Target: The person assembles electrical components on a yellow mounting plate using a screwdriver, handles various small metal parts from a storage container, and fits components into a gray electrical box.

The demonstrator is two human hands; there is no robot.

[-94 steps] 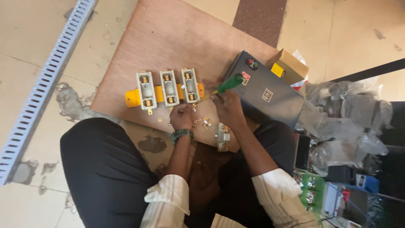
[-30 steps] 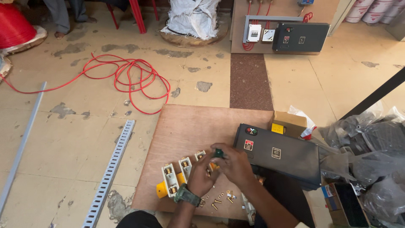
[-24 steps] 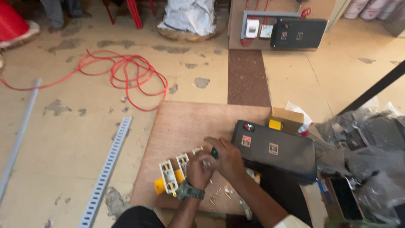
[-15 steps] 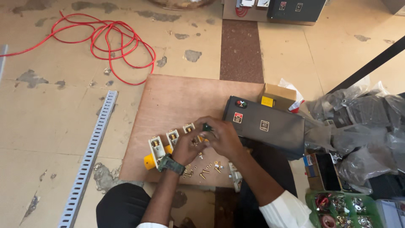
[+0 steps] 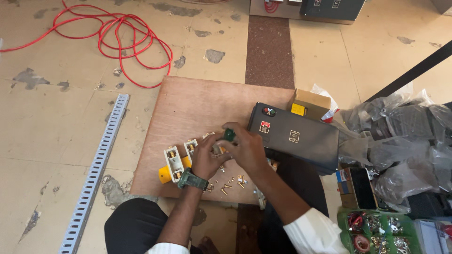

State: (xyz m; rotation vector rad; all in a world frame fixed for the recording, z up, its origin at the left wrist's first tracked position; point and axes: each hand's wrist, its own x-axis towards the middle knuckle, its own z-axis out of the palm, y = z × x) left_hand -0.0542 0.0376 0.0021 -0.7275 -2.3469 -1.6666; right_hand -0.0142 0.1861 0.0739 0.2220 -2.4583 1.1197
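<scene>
Both my hands meet over a row of white fuse holders (image 5: 173,160) mounted on a yellow base (image 5: 165,175), on a brown plywood board (image 5: 197,106). My right hand (image 5: 247,150) is closed around a green-handled screwdriver (image 5: 229,135), its tip hidden behind my fingers. My left hand (image 5: 207,157), with a green watch at the wrist, grips the right-hand fuse holder, which it mostly covers. Small brass screws (image 5: 228,183) lie loose on the board just below my hands.
A dark grey switch box (image 5: 301,138) lies right of my hands, a small cardboard box (image 5: 310,103) behind it. Plastic bags (image 5: 405,136), a phone (image 5: 362,188) and a green parts tray (image 5: 376,233) sit at right. A slotted grey duct (image 5: 96,169) and red cable (image 5: 117,37) lie left.
The view swung up across the room and back down. My hands stayed together over the fuse holders, the right one keeping the green screwdriver.
</scene>
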